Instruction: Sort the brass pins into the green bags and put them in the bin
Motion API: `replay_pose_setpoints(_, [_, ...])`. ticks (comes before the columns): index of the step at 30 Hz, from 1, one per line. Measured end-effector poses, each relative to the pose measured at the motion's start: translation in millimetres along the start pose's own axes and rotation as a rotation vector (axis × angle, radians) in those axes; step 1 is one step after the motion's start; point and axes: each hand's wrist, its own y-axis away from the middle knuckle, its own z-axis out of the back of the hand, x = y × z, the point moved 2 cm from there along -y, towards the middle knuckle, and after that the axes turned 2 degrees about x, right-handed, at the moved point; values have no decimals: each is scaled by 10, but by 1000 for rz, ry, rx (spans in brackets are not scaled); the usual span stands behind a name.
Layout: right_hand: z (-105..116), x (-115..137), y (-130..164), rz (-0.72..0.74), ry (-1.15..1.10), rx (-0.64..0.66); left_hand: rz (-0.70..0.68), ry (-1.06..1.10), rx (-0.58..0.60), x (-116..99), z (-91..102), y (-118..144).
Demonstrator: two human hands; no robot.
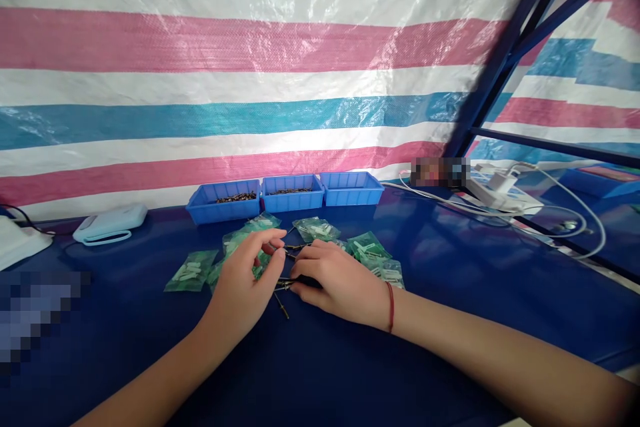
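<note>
My left hand (pixel 249 272) is curved over the desk, its thumb and fingertips apart with a gap between them. Facing it, my right hand (pixel 334 275) has its thumb and fingers closed around the end of some thin metal pieces (pixel 284 283), dark and brass-coloured. What lies deeper in those fingers is hidden. One loose thin metal pin (pixel 282 305) rests on the desk just below the hands. Around and behind both hands lie small green-tinted bags; one bag (pixel 191 271) holding pale pieces is left of my left hand, another bag (pixel 369 246) beyond my right wrist.
Three blue bins stand at the back: the left bin (pixel 197 212) and middle bin (pixel 295 201) hold small brownish parts. A light-blue device (pixel 111 221) lies at left. White cables and a power strip (pixel 513 200) sit at right, beside a dark frame (pixel 500 73). A striped sheet (pixel 225 40) hangs behind.
</note>
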Motion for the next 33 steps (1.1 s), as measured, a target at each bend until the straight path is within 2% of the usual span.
replay_pose_setpoints(5, [-54,-23,14,11,-80,-66,-6,3,-3,-5,3,14])
replay_pose_setpoints(14, [-61,-48,35,39,-12,-26,-14,-6,7,-13,-10,6])
replay_pose_setpoints(18, [-12,-70,41,15,-92,-105,-7,-4,11,-20,-8,18])
replay_pose_setpoints(22, [86,-72,34,-70,-285,-241,7,-6,29,-30,-3,30])
replay_pose_setpoints(26, [149,-52,22,-164,-612,-360,32,3,91,-53,-9,32])
replay_pose_setpoints(30, [146,-40,11,-196,-950,-388,36,7,121,-89,-2,23])
replay_pose_setpoints(33, [142,-50,10,-214,-1042,-406,58,14,78,-93,13,18])
